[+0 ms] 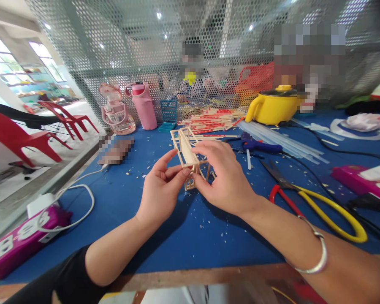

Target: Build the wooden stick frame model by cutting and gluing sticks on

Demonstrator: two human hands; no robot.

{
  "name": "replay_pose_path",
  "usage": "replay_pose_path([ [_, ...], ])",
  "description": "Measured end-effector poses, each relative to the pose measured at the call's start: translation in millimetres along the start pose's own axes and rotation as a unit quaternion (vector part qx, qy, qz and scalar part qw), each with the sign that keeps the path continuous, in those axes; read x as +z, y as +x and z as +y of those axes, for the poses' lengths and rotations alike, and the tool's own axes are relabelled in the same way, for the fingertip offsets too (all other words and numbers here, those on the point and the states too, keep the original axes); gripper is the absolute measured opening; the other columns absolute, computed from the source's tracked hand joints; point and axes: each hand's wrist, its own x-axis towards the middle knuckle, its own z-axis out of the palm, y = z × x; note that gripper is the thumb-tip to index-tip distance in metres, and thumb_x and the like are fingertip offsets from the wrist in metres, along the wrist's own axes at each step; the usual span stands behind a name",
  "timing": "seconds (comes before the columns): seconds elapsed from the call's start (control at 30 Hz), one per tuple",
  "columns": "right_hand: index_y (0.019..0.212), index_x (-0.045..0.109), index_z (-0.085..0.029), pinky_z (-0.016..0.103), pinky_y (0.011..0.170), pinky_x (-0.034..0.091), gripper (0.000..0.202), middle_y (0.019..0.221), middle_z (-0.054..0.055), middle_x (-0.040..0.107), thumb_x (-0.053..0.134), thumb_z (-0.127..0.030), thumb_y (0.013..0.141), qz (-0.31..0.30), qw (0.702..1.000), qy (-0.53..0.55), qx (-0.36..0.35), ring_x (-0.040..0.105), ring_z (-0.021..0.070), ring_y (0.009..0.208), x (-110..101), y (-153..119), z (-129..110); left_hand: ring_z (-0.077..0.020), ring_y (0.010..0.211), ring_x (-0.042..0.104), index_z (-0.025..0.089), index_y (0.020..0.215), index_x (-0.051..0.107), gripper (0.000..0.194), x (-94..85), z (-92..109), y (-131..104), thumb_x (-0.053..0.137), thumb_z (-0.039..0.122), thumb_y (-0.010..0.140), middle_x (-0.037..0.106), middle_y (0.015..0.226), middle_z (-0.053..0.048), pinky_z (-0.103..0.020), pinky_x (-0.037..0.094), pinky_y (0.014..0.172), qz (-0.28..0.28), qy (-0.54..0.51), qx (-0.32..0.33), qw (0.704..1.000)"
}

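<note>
A small frame model of thin wooden sticks (187, 148) is held up above the blue table between both hands. My left hand (163, 185) is closed, its thumb and fingers pinching the model's near left side. From the right, my right hand (226, 177) grips the same model, thumb low at its near end and fingers along its top. Part of the model is hidden behind the fingers. Behind it lies a pile of red-and-white sticks (209, 120). A blue glue gun (259, 144) rests to the right, near translucent glue sticks (285, 141).
Scissors (288, 185) with red and yellow handles lie right of my right hand. Purple power strips (25, 236) sit at both sides, with cables. A pink bottle (145, 107), a clear jug (117, 114) and a yellow pot (274, 109) stand before the perforated metal screen (139, 50).
</note>
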Motion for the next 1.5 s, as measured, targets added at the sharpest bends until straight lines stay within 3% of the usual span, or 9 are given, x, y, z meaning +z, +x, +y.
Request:
replay_pose_path([
  [0.17,0.084,0.054,-0.022,0.044,0.099,0.040,0.011,0.116,0.010,0.058,0.059,-0.013,0.080,0.032,0.998,-0.041,-0.021,0.050,0.0250,0.117,1.0,0.7,-1.5,-0.0118,0.077,0.071,0.018,0.125,0.054,0.062,1.0,2.3,-0.2,0.079,0.019,0.068,0.078,0.082,0.000,-0.027,0.054,0.080,0.008,-0.020,-0.032,0.999],
  [0.33,0.074,0.060,-0.022,0.044,0.097,0.041,0.010,0.119,0.008,0.057,0.060,-0.016,0.083,0.026,0.996,-0.066,-0.053,0.049,0.0251,0.118,0.8,-1.3,-1.0,-0.0095,0.072,0.070,0.017,0.124,0.055,0.062,0.1,5.1,-0.7,0.079,0.018,0.067,0.077,0.079,0.002,-0.024,0.053,0.079,0.001,-0.034,-0.043,0.999],
  [0.6,0.081,0.073,-0.024,0.047,0.097,0.040,0.012,0.122,0.007,0.063,0.062,-0.023,0.084,0.025,0.995,-0.091,-0.038,0.052,0.0261,0.117,1.4,-2.6,-3.1,-0.0099,0.075,0.069,0.016,0.127,0.053,0.061,-1.9,8.1,-1.6,0.075,0.017,0.070,0.076,0.080,0.000,-0.022,0.052,0.075,-0.011,0.001,-0.032,0.999],
  [0.9,0.082,0.072,-0.023,0.044,0.096,0.042,0.012,0.114,0.006,0.068,0.060,-0.021,0.084,0.035,0.996,-0.084,-0.019,0.054,0.0243,0.111,4.1,-4.6,-6.3,-0.0122,0.077,0.069,0.015,0.129,0.048,0.063,0.4,9.7,-3.3,0.072,0.015,0.070,0.075,0.085,-0.002,-0.022,0.051,0.072,-0.011,0.037,-0.019,0.999],
  [1.3,0.084,0.067,-0.024,0.043,0.094,0.043,0.007,0.109,0.005,0.067,0.061,-0.020,0.084,0.037,0.997,-0.058,-0.026,0.055,0.0233,0.108,6.2,-6.3,-2.8,-0.0105,0.071,0.066,0.019,0.119,0.045,0.059,-1.7,9.7,-1.0,0.074,0.015,0.068,0.070,0.079,0.003,-0.023,0.051,0.069,0.010,0.035,-0.008,0.999],
  [1.37,0.089,0.063,-0.023,0.042,0.094,0.044,0.013,0.106,0.005,0.067,0.060,-0.014,0.081,0.037,0.999,-0.029,-0.014,0.056,0.0228,0.106,4.9,-6.0,-3.5,-0.0104,0.069,0.066,0.019,0.117,0.046,0.057,-2.4,9.0,-0.9,0.074,0.016,0.068,0.068,0.078,0.004,-0.023,0.050,0.067,0.016,0.039,-0.007,0.999],
  [1.5,0.107,0.054,-0.019,0.042,0.097,0.043,0.048,0.112,0.008,0.063,0.051,0.000,0.064,0.013,1.000,0.023,0.010,0.055,0.0234,0.109,2.0,-5.3,-3.4,-0.0099,0.069,0.065,0.020,0.113,0.049,0.050,-2.6,5.3,-0.2,0.074,0.018,0.070,0.067,0.077,0.004,-0.022,0.050,0.067,0.019,0.032,0.009,0.999],
])
